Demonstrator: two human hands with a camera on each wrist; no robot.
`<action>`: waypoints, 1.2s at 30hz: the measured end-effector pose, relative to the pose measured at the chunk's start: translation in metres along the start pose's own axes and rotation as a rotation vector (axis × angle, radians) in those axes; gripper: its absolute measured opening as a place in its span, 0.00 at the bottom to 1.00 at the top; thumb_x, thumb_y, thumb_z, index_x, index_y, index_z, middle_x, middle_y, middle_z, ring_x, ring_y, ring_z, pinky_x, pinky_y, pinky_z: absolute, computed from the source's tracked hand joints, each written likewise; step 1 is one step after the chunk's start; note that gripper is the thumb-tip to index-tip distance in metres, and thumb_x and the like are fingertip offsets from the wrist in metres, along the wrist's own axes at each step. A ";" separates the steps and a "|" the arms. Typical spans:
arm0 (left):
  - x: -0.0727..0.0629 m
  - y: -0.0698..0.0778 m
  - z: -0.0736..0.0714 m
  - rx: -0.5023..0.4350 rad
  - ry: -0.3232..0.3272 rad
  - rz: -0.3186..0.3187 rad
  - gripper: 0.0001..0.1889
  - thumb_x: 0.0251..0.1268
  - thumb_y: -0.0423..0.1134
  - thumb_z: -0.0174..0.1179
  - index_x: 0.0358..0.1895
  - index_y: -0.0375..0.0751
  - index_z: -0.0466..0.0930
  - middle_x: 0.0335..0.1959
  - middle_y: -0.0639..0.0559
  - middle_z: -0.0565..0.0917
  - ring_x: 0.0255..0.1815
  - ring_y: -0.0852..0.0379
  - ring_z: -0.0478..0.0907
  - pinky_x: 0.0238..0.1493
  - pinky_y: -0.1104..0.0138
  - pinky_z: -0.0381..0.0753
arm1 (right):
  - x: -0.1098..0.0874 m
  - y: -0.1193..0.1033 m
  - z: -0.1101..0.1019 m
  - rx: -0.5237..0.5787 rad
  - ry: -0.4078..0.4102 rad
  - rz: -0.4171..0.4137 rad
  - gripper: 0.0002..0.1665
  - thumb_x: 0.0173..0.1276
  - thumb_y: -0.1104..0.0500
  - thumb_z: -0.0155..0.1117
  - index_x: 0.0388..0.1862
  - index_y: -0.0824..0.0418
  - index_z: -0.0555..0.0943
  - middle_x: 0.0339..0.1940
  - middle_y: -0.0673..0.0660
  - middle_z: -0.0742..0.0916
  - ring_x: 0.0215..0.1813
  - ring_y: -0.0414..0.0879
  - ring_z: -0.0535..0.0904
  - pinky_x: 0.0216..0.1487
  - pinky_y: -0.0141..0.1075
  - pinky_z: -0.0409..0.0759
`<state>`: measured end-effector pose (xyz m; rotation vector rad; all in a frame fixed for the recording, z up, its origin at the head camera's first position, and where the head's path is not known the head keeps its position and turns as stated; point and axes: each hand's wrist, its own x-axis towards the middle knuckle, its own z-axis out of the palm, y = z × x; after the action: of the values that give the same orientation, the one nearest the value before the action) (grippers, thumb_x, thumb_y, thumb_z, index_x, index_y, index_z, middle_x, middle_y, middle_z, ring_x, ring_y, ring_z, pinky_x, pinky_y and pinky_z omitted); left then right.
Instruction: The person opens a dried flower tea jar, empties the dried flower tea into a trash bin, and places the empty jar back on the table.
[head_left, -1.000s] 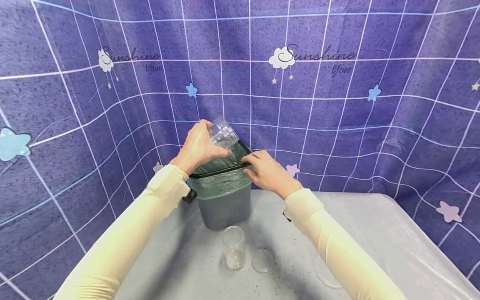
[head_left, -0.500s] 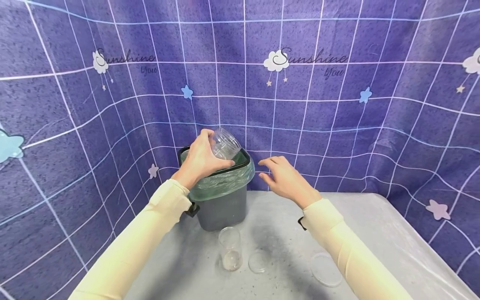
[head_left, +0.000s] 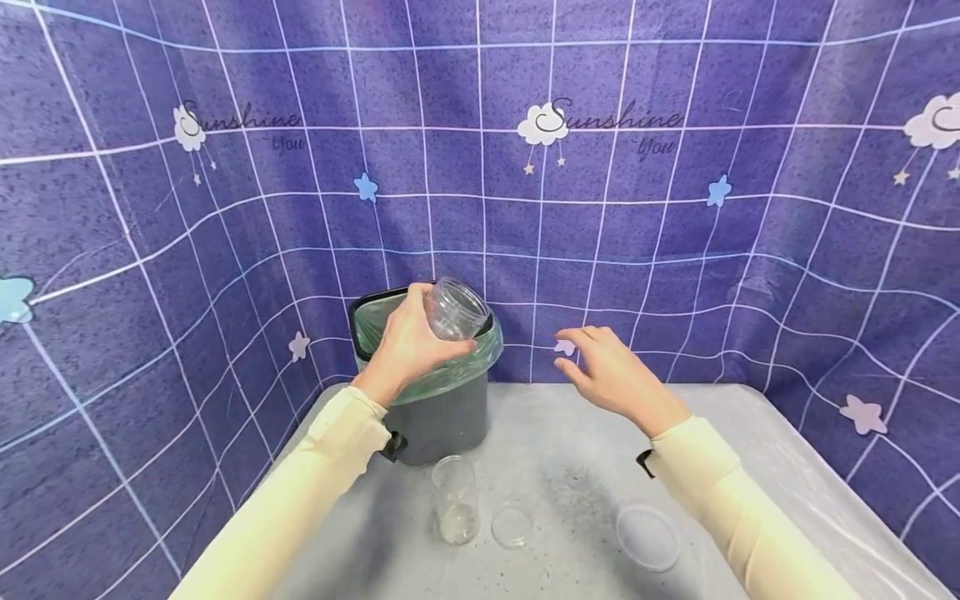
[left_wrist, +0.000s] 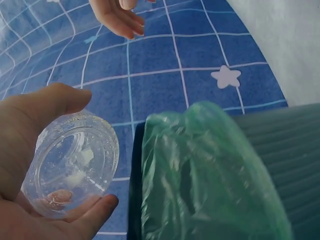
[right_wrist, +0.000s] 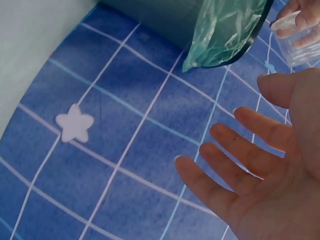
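Observation:
My left hand [head_left: 411, 340] grips a clear plastic jar [head_left: 456, 308], tilted with its mouth to the right, above the rim of a grey trash bin [head_left: 444, 425]. A green bag [head_left: 435, 379] lines the bin and folds over its black rim. In the left wrist view, thumb and fingers curl round the jar [left_wrist: 75, 165]; specks and a few small bits show inside it. My right hand [head_left: 611, 375] hovers to the right of the bin, fingers loosely spread and holding nothing; the right wrist view shows its bare palm [right_wrist: 270, 200].
Before the bin, a second clear jar [head_left: 456, 504] stands on the grey surface [head_left: 570, 550]. A small clear lid [head_left: 512, 527] lies beside it, and a larger round lid [head_left: 647, 537] farther right. Dark crumbs are scattered about. A purple grid curtain [head_left: 600, 217] hangs behind.
My right hand has let go of the bin's rim and moved right. The bin, tilted earlier, now stands more upright. My left hand has lowered slightly, still gripping the jar.

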<state>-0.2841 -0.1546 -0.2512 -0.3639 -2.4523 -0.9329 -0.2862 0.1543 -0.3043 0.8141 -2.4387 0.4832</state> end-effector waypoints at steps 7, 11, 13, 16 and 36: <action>-0.012 0.002 0.015 0.004 -0.014 -0.024 0.52 0.38 0.55 0.81 0.69 0.41 0.64 0.58 0.42 0.78 0.56 0.43 0.77 0.57 0.50 0.79 | -0.029 0.018 -0.008 -0.035 -0.021 0.053 0.23 0.76 0.52 0.63 0.65 0.61 0.80 0.60 0.62 0.85 0.61 0.62 0.79 0.64 0.57 0.75; -0.021 0.006 0.027 0.006 -0.006 -0.032 0.53 0.37 0.57 0.82 0.69 0.39 0.66 0.58 0.42 0.73 0.56 0.43 0.75 0.58 0.52 0.77 | -0.043 0.027 -0.010 -0.047 -0.021 0.056 0.22 0.76 0.53 0.63 0.64 0.62 0.80 0.58 0.63 0.86 0.60 0.62 0.80 0.63 0.57 0.75; -0.024 0.008 0.033 0.009 0.003 -0.025 0.53 0.36 0.58 0.82 0.68 0.38 0.68 0.58 0.42 0.71 0.56 0.45 0.73 0.59 0.53 0.76 | -0.049 0.030 -0.010 -0.054 -0.012 0.055 0.22 0.75 0.53 0.64 0.62 0.62 0.81 0.57 0.63 0.86 0.60 0.63 0.80 0.63 0.57 0.75; -0.029 0.013 0.040 -0.001 0.018 -0.004 0.51 0.36 0.58 0.82 0.66 0.38 0.70 0.55 0.44 0.70 0.57 0.47 0.71 0.58 0.54 0.75 | -0.059 0.034 -0.012 -0.054 0.000 0.053 0.21 0.74 0.55 0.65 0.61 0.63 0.81 0.56 0.64 0.86 0.60 0.64 0.80 0.63 0.58 0.75; -0.065 0.042 0.095 -0.150 -0.055 0.037 0.53 0.38 0.55 0.83 0.71 0.41 0.67 0.60 0.46 0.76 0.61 0.48 0.75 0.62 0.54 0.75 | -0.089 0.044 -0.019 -0.043 0.014 0.065 0.20 0.74 0.56 0.65 0.60 0.64 0.81 0.54 0.63 0.87 0.56 0.63 0.80 0.60 0.57 0.76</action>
<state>-0.2447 -0.0644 -0.3240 -0.4915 -2.4228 -1.1075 -0.2461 0.2364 -0.3475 0.7135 -2.4602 0.4569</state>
